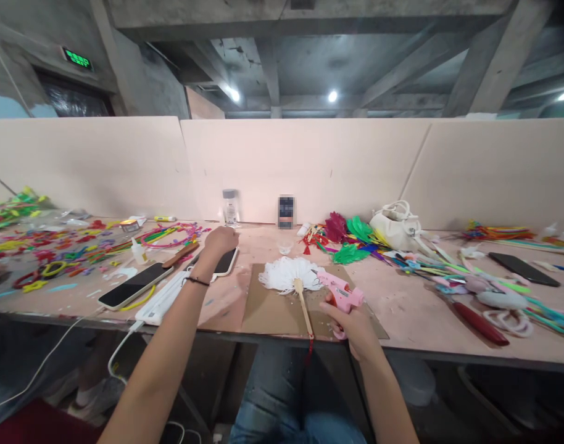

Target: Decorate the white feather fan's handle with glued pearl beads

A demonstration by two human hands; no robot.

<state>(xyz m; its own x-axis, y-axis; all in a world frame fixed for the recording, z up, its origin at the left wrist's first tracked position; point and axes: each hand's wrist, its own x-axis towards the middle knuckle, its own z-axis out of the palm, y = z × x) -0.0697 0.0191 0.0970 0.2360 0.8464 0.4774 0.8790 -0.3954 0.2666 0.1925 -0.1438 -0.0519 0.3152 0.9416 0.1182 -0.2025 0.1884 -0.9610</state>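
Note:
My right hand (353,324) is wrapped round the handle of a pink hot glue gun (341,291). Its nozzle points left and reaches the right edge of a white feathery fan (282,274); whether it touches cannot be told. The fan lies on a brown cardboard sheet (258,311), its wooden handle (304,308) toward me and a red cord hanging over the table edge. My left hand (223,240) is stretched forward past a phone (226,262) in a white case. Its fingers are turned away from view, so what they hold, if anything, is hidden.
A clear bottle (231,208) and a small dark box (286,211) stand by the partition. Colourful feathers (356,231), a white bag (395,225) and a red-handled tool (481,324) lie right. Left are a white power bank (159,302), another phone (134,287) and craft bits.

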